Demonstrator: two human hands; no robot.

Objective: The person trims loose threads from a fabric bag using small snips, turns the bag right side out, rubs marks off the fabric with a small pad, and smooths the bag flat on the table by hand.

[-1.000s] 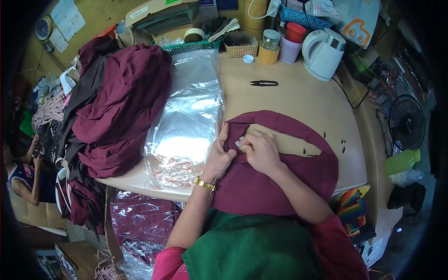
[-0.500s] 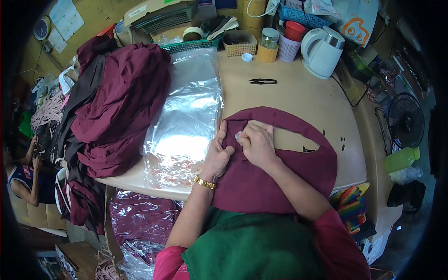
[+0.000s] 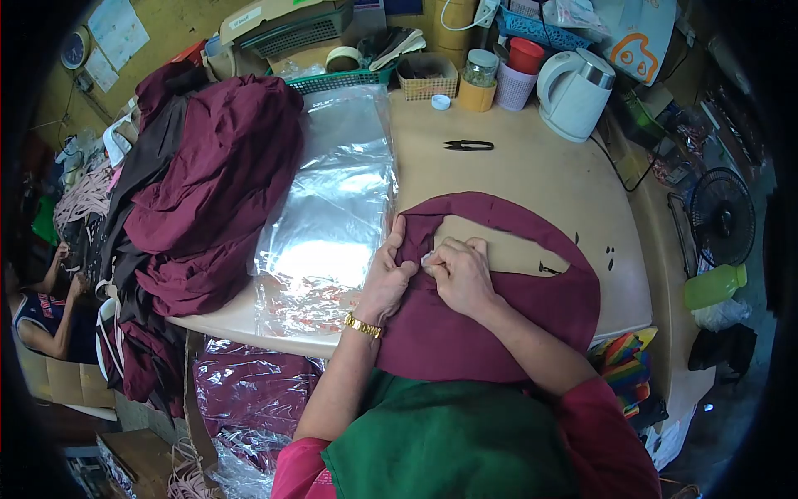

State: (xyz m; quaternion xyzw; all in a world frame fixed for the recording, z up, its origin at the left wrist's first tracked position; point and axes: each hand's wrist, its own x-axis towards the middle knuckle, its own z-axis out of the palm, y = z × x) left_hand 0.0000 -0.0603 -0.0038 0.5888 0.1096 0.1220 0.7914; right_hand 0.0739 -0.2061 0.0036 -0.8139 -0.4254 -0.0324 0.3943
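Note:
A maroon cloth piece (image 3: 490, 333) with a wide opening lies flat on the table before me. My left hand (image 3: 389, 270) grips its left edge, thumb on top and fingers partly beneath the fabric. Close beside it, my right hand (image 3: 461, 270) is closed in a pinch on a small white wad (image 3: 427, 259), pressed against the cloth at the left end of the opening. What the wad is made of I cannot make out. Black thread snips (image 3: 468, 145) lie farther back on the table.
Clear plastic bags (image 3: 328, 208) are stacked left of the cloth, beside a heap of maroon garments (image 3: 216, 191). A white kettle (image 3: 575, 96), a glass jar (image 3: 480, 68) and baskets stand at the back. Another person (image 3: 50, 320) sits at far left.
My right hand has shifted slightly down with the white wad, still at the left end of the opening. My left hand keeps its hold on the cloth.

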